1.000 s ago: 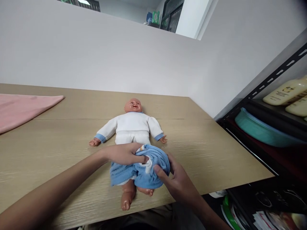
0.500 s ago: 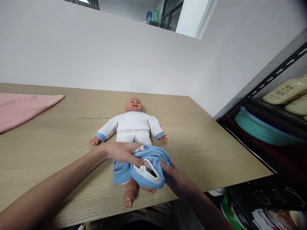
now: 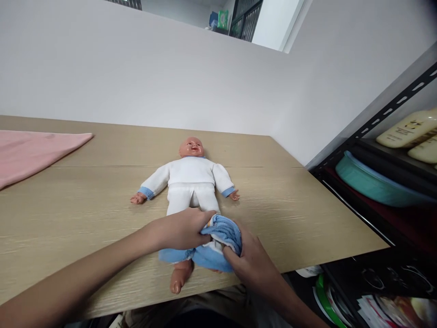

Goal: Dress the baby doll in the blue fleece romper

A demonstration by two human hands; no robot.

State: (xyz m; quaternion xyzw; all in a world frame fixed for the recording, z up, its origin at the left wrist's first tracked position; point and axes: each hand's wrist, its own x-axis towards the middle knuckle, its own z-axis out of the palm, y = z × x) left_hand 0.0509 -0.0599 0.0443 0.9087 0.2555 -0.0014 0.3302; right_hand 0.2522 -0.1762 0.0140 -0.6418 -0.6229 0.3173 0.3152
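Observation:
A baby doll (image 3: 191, 171) lies on its back, head away from me, in a white top with blue cuffs and white trousers (image 3: 179, 198) with blue leg ends. Above its lower legs, both hands grip a bunched blue ribbed knitted garment (image 3: 223, 230) with a white inside; its exact kind is unclear. My left hand (image 3: 187, 228) pinches the garment's left edge, and my right hand (image 3: 249, 253) holds the right edge, thumb at the opening. One bare foot (image 3: 180, 275) points toward me; the other is mostly hidden by the blue cloth.
A pink cloth (image 3: 37, 155) lies at the left of the wooden table (image 3: 290, 218). To the right, a dark shelf holds cream bottles (image 3: 409, 130) and a teal basin (image 3: 378, 182). Below are papers and a green-rimmed item (image 3: 324, 296). A white wall stands behind.
The garment's opening, which faced me, has tipped and is narrower between my fingers. My left hand has moved right along it; my right thumb has moved down and left to its opening.

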